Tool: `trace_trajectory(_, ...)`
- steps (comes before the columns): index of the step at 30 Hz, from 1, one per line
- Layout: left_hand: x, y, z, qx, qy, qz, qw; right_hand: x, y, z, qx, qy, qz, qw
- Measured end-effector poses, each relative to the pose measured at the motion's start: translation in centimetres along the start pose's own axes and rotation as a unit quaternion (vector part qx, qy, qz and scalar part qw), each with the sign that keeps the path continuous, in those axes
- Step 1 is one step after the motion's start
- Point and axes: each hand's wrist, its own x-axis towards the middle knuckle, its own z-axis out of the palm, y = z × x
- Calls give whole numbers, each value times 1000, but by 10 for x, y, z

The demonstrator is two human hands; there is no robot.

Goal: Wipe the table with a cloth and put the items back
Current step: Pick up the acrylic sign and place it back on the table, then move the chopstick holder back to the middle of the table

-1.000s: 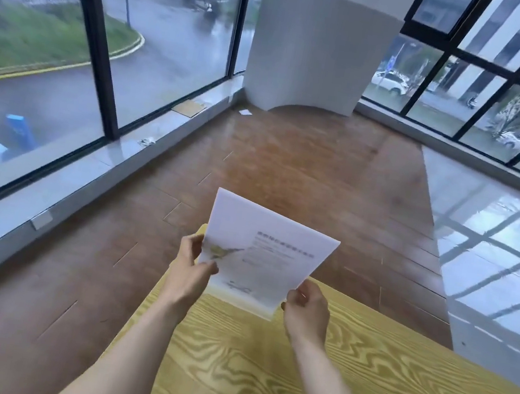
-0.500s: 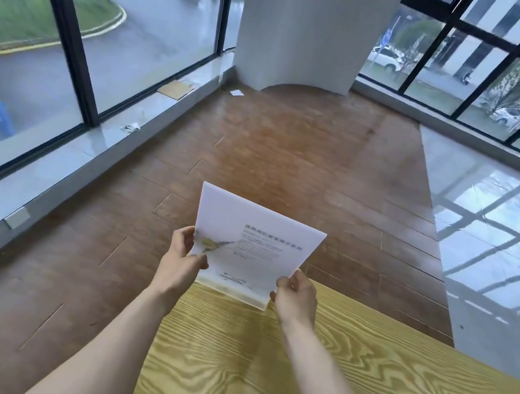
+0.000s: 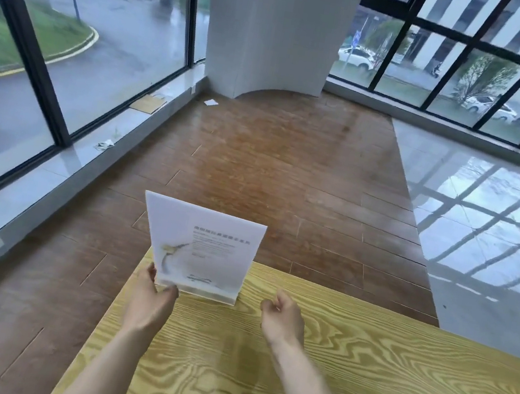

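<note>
Sign (image 3: 202,249) now on table (image 3: 326,375), left-hand (image 3: 150,303) grip

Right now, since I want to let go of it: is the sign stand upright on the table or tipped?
Upright. The sign stand rests on its base at the table corner; the left hand touches its edge, the right hand is off it.

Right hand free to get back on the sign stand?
Probably yes. The right hand is empty, loosely curled, just right of the sign stand on the table, nothing between them. Left hand touches its left edge.
</note>
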Motion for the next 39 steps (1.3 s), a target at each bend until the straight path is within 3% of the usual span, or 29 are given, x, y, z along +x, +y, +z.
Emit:
trace_trajectory(10,-140,-29,160,136,-125,46,982,-32,163,-176,-14,-11,50,999)
trace_trajectory(17,-265,-18,358,209,-232,103,944,-29,318,-362,109,5,145,983)
trace_trajectory(25,-378,-8,549,199,-370,87,903,-31,413,-556,145,3,227,963)
trace_trajectory(33,-419,2,653,215,-400,98,885,17,454,-624,129,192,191,954)
trace_trajectory(39,-423,6,693,265,-370,160,876,55,458,-623,167,156,109,967)
